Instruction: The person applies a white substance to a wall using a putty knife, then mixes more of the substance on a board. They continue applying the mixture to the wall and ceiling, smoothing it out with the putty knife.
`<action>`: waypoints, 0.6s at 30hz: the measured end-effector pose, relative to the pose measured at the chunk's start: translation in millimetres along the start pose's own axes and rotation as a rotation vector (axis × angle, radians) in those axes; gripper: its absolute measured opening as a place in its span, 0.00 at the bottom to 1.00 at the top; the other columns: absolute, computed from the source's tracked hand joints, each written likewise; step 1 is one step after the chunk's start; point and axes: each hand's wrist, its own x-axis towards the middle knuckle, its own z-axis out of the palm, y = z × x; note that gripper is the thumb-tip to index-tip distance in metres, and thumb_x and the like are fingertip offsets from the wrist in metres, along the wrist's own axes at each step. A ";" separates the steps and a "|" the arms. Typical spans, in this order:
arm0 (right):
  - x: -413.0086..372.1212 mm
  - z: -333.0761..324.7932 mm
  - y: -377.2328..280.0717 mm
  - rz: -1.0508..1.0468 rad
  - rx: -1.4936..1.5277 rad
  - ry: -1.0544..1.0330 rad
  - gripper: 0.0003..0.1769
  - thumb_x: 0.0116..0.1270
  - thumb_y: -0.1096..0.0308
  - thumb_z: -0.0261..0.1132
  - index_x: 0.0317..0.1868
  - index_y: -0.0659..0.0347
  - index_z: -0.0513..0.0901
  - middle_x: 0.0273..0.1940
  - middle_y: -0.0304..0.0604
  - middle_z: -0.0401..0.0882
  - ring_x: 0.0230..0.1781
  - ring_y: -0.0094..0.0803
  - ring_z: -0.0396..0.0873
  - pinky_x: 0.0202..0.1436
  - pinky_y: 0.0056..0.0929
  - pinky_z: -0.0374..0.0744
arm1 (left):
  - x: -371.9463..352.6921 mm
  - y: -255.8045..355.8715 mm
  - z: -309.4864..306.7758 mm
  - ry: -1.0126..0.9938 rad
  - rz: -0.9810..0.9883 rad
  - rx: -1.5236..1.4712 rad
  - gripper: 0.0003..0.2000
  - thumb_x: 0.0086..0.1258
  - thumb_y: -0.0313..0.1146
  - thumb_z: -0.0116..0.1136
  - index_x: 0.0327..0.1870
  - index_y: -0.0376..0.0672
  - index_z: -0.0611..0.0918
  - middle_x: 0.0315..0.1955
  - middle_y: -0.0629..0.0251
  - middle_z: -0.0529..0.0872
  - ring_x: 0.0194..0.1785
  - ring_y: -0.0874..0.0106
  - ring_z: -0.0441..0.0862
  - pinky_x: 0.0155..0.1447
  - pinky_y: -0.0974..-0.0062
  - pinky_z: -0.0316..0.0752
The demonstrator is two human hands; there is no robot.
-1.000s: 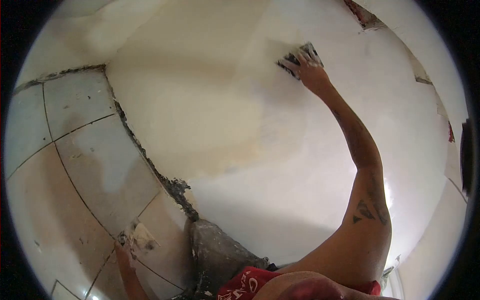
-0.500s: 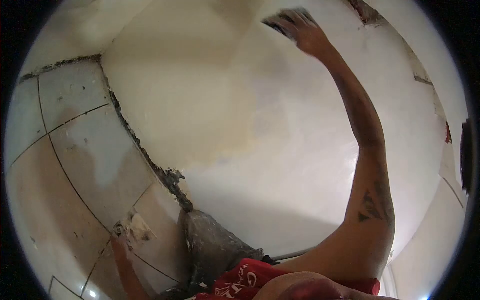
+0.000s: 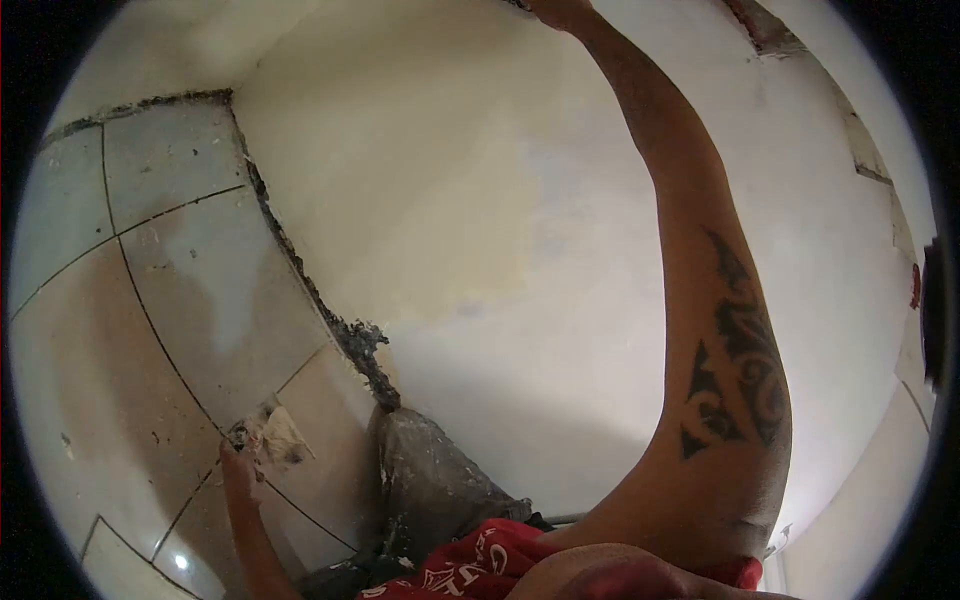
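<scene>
My right arm stretches up along the smooth pale wall [image 3: 480, 230]. My right hand [image 3: 560, 12] is at the top edge of the view, mostly cut off. A dark flat piece [image 3: 516, 4] shows at its fingers, pressed close to the wall. Down at the lower left, my left hand [image 3: 243, 462] is over the tiles, its fingers curled around something I cannot make out. Right beside it shows a beige, crusted patch [image 3: 286, 436] with dark bits.
Large dusty tiles [image 3: 200, 270] with dark joints lie to the left. A rough, broken dark gap [image 3: 300, 270] runs between tiles and wall. My dusty grey trouser leg [image 3: 430, 460] and red shirt [image 3: 490, 555] are below. Broken edging [image 3: 765, 30] shows at the upper right.
My right hand has moved up and a little left along the wall, mostly out of view. My left hand appears slightly higher at the same spot; the view has shifted slightly.
</scene>
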 end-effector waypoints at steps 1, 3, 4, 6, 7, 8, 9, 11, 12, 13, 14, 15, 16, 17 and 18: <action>-12.7 -17.9 -14.4 0.023 -0.059 0.018 0.18 0.65 0.52 0.47 0.49 0.44 0.76 0.57 0.49 0.69 0.62 0.40 0.63 0.61 0.60 0.53 | 2.0 -0.1 -0.6 0.003 0.013 -0.019 0.34 0.64 0.40 0.56 0.66 0.38 0.55 0.43 0.56 0.72 0.36 0.70 0.72 0.32 0.68 0.69; -32.9 -27.4 -22.6 0.010 -0.136 0.089 0.18 0.65 0.52 0.46 0.50 0.44 0.76 0.57 0.49 0.70 0.62 0.42 0.62 0.62 0.61 0.52 | 3.5 -0.4 -0.2 0.001 0.018 -0.048 0.33 0.64 0.41 0.56 0.66 0.38 0.55 0.44 0.56 0.72 0.38 0.69 0.72 0.35 0.68 0.70; -48.5 -17.8 -18.4 -0.024 -0.151 0.146 0.18 0.65 0.52 0.46 0.50 0.44 0.77 0.56 0.48 0.70 0.62 0.44 0.63 0.62 0.61 0.52 | 3.8 -0.4 0.3 0.000 0.021 -0.063 0.33 0.64 0.41 0.55 0.66 0.39 0.55 0.45 0.56 0.71 0.39 0.69 0.72 0.36 0.67 0.70; -72.8 -23.3 -19.0 0.002 -0.167 0.059 0.18 0.63 0.58 0.50 0.54 0.42 0.73 0.55 0.47 0.70 0.59 0.43 0.66 0.61 0.54 0.58 | 3.7 -0.9 0.9 -0.004 0.020 -0.085 0.33 0.65 0.41 0.55 0.66 0.39 0.55 0.46 0.57 0.71 0.40 0.69 0.72 0.38 0.67 0.70; -91.1 -41.7 -30.6 0.063 -0.169 -0.082 0.22 0.60 0.65 0.53 0.57 0.41 0.70 0.55 0.47 0.69 0.57 0.41 0.68 0.60 0.47 0.63 | 3.4 -2.5 0.6 -0.007 0.019 -0.098 0.33 0.65 0.42 0.55 0.67 0.39 0.55 0.46 0.57 0.71 0.41 0.68 0.72 0.39 0.66 0.70; -105.9 -56.0 -38.2 0.125 -0.171 -0.220 0.29 0.58 0.71 0.57 0.61 0.39 0.66 0.54 0.47 0.68 0.55 0.39 0.70 0.59 0.40 0.68 | 2.8 -2.6 -0.6 -0.012 0.018 -0.113 0.33 0.65 0.42 0.54 0.67 0.39 0.54 0.47 0.57 0.71 0.42 0.68 0.72 0.40 0.66 0.70; -119.4 -59.9 -39.0 0.058 -0.174 -0.107 0.28 0.58 0.70 0.57 0.60 0.39 0.67 0.53 0.45 0.69 0.55 0.39 0.70 0.60 0.43 0.67 | 1.2 -2.8 -0.9 -0.011 0.015 -0.129 0.33 0.65 0.42 0.54 0.67 0.39 0.54 0.48 0.57 0.71 0.43 0.68 0.72 0.41 0.66 0.70; -155.1 -57.4 -37.2 -0.078 -0.176 0.116 0.25 0.59 0.67 0.56 0.58 0.40 0.70 0.49 0.40 0.71 0.54 0.38 0.69 0.61 0.49 0.65 | 0.4 -3.0 -0.3 -0.019 0.012 -0.153 0.33 0.65 0.43 0.54 0.67 0.40 0.54 0.49 0.57 0.71 0.44 0.68 0.72 0.43 0.65 0.70; -173.6 -57.9 -39.7 -0.068 -0.159 0.104 0.25 0.59 0.67 0.57 0.58 0.40 0.70 0.49 0.41 0.71 0.55 0.38 0.69 0.61 0.51 0.64 | -3.1 -0.8 2.5 -0.026 0.005 -0.186 0.33 0.65 0.43 0.53 0.67 0.40 0.54 0.49 0.57 0.71 0.45 0.67 0.72 0.44 0.64 0.70; -191.6 -60.7 -43.2 -0.057 -0.143 0.093 0.25 0.59 0.66 0.57 0.59 0.39 0.69 0.49 0.41 0.71 0.55 0.38 0.68 0.62 0.52 0.63 | 0.3 -5.5 0.5 -0.019 0.008 -0.163 0.33 0.65 0.43 0.53 0.67 0.40 0.54 0.49 0.57 0.71 0.45 0.67 0.72 0.44 0.65 0.70; -206.8 -68.0 -46.6 -0.046 -0.128 0.084 0.25 0.60 0.65 0.57 0.59 0.39 0.69 0.50 0.42 0.71 0.56 0.38 0.68 0.62 0.54 0.62 | 2.0 -4.5 0.4 -0.023 0.014 -0.155 0.33 0.65 0.43 0.53 0.67 0.39 0.54 0.49 0.57 0.71 0.45 0.67 0.72 0.44 0.65 0.70; -220.5 -79.3 -51.1 -0.060 -0.170 0.014 0.25 0.60 0.65 0.57 0.59 0.39 0.69 0.50 0.42 0.71 0.56 0.39 0.68 0.63 0.54 0.62 | 3.2 -4.6 0.2 -0.021 0.018 -0.153 0.33 0.65 0.43 0.53 0.67 0.39 0.55 0.49 0.57 0.71 0.45 0.67 0.72 0.44 0.65 0.70; -233.2 -91.0 -56.9 -0.073 -0.214 -0.051 0.26 0.59 0.64 0.58 0.60 0.39 0.69 0.50 0.43 0.70 0.57 0.39 0.67 0.64 0.54 0.61 | 4.6 -4.5 1.2 -0.027 0.021 -0.152 0.32 0.66 0.43 0.53 0.66 0.39 0.55 0.49 0.57 0.71 0.45 0.67 0.72 0.44 0.65 0.70; -245.5 -103.2 -64.3 -0.061 -0.165 -0.060 0.26 0.59 0.65 0.57 0.60 0.39 0.68 0.51 0.43 0.70 0.57 0.39 0.67 0.63 0.54 0.61 | 5.8 -4.0 1.3 -0.030 0.025 -0.153 0.32 0.66 0.43 0.53 0.66 0.39 0.55 0.49 0.57 0.71 0.45 0.67 0.72 0.44 0.65 0.70; -258.0 -113.5 -72.0 -0.050 -0.115 -0.069 0.26 0.59 0.66 0.56 0.60 0.39 0.68 0.52 0.44 0.70 0.57 0.40 0.67 0.63 0.55 0.61 | 6.4 -4.1 0.5 -0.032 0.027 -0.153 0.32 0.66 0.43 0.53 0.66 0.39 0.55 0.49 0.57 0.71 0.45 0.67 0.72 0.44 0.65 0.70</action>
